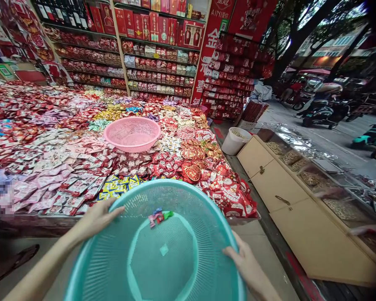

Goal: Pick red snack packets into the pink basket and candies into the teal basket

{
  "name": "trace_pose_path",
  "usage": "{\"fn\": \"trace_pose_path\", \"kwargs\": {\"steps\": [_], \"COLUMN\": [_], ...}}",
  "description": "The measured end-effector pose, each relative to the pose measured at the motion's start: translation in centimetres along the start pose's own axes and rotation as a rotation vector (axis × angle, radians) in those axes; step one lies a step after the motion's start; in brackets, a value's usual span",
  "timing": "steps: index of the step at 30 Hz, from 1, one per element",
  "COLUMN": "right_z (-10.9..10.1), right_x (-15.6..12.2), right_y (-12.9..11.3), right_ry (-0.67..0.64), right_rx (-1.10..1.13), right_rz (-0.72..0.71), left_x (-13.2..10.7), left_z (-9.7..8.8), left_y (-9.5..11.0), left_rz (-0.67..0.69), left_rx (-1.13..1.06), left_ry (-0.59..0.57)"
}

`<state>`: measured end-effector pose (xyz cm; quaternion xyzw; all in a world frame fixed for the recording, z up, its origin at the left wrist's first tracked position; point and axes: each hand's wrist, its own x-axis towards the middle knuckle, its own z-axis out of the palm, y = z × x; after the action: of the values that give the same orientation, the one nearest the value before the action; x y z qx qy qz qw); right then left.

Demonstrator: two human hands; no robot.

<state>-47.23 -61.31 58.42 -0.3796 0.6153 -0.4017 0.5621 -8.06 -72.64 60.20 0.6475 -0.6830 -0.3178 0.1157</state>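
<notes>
A large round teal plastic basket (188,234) with a mesh bottom is held out in front of me. My left hand (102,217) grips its upper left rim, with the thumb over the inside edge. On the right side, my right hand (242,255) clasps the rim, thumb inside and the other fingers hidden behind it. A few small wrapped candies (159,216) in pink, red, blue and green lie inside near the far wall. Just beyond the basket spreads a wide display of packaged sweets (90,184). A pink plastic basket (132,146) rests on that pile.
Shelves (156,50) of red boxes and packets stand behind the display. To the right are a white bucket (236,141), wooden cabinets (278,196) with clear nut bins on top, and parked scooters (324,110) outside. A person's foot (12,263) shows at lower left.
</notes>
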Motion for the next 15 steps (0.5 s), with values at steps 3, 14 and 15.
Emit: {"fn": "trace_pose_path", "kwargs": {"steps": [3, 14, 15], "right_z": [-3.4, -8.3, -8.4], "right_x": [-1.2, -4.3, -4.4], "right_y": [0.6, 4.8, 5.3], "right_ry": [0.069, 0.271, 0.276], "right_rx": [-0.041, -0.076, -0.075], "right_rz": [0.021, 0.111, 0.117], "left_x": [0.0, -0.9, -0.9], "left_z": [3.8, 11.9, 12.2], "left_y": [1.7, 4.9, 4.8], "left_rz": [0.035, -0.014, -0.010], "left_rx": [-0.005, -0.071, -0.094], "left_ry": [0.005, -0.004, -0.013]}}
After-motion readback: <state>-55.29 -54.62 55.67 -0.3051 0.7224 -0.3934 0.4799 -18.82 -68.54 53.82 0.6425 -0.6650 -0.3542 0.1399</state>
